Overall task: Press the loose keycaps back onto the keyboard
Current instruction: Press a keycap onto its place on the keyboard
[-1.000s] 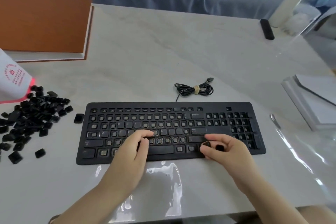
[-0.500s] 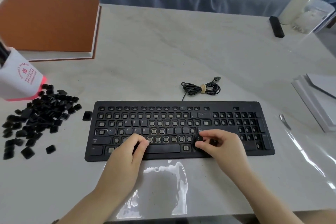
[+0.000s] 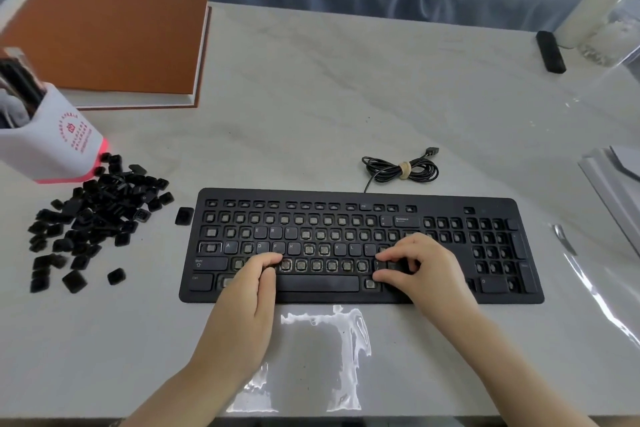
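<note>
The black keyboard (image 3: 450, 204) lies at the middle of the table, most of its sockets bare, a few caps such as E, R, T and the space bar fitted. My right hand (image 3: 429, 274) rests on the keyboard's right side, its thumb and index finger pinching a black keycap (image 3: 393, 266) at the right end of the bottom letter row. My left hand (image 3: 246, 291) rests on the lower left keys with bent fingers, nothing visible in it. A pile of loose keycaps (image 3: 93, 211) lies left of the keyboard, and one single keycap (image 3: 184, 216) sits by its top left corner.
A white and pink pen cup (image 3: 52, 142) stands behind the pile, with an orange notebook (image 3: 110, 38) beyond it. The coiled cable (image 3: 401, 170) lies behind the keyboard. A black remote (image 3: 550, 51) and a white bottle (image 3: 595, 0) are far right, papers (image 3: 613, 184) at the right edge.
My right hand has carried the keycap from the keyboard's front edge up and left to the bottom letter row. My left hand has barely moved. The camera has shifted.
</note>
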`<state>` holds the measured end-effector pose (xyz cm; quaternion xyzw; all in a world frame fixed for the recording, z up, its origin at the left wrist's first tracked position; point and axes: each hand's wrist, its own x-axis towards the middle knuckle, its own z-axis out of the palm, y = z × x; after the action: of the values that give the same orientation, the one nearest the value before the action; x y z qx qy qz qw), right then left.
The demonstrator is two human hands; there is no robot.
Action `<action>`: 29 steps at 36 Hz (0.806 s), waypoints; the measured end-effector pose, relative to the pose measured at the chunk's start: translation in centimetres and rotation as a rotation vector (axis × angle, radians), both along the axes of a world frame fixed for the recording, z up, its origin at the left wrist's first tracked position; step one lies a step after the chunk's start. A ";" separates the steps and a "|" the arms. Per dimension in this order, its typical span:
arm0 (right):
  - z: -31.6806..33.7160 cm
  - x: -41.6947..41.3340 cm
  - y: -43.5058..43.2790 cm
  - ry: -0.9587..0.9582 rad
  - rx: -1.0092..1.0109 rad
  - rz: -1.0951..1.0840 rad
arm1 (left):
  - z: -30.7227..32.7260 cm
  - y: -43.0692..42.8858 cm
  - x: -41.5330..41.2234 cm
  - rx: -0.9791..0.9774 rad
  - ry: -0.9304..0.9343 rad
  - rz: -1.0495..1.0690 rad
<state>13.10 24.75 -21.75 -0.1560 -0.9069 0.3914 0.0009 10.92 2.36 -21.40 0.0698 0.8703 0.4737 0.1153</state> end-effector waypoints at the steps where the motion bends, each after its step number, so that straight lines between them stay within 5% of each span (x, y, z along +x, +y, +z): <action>1: 0.0 -0.1 0.1 -0.004 -0.004 0.001 | -0.1 0.0 0.1 0.009 0.005 0.000; 7: -1.1 0.4 -0.1 0.054 0.058 -0.004 | 0.1 0.0 0.2 0.104 -0.037 0.026; 12: -1.8 2.5 -0.6 0.333 0.468 0.122 | 1.0 0.4 -0.2 0.284 -0.135 0.037; 16: -2.0 2.8 -0.4 0.389 0.545 0.158 | 2.1 0.8 -0.5 0.487 -0.218 0.011; 25: -2.4 3.1 -0.3 0.359 0.496 0.169 | 2.9 0.8 -0.6 0.626 -0.253 -0.097; 29: -1.3 2.9 -0.9 0.228 0.237 0.044 | 2.7 0.6 -0.7 0.629 -0.238 -0.122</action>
<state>15.97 23.88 -23.01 -0.0896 -0.9439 0.2968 0.1137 10.18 2.95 -18.69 0.0980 0.6562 0.7161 0.2170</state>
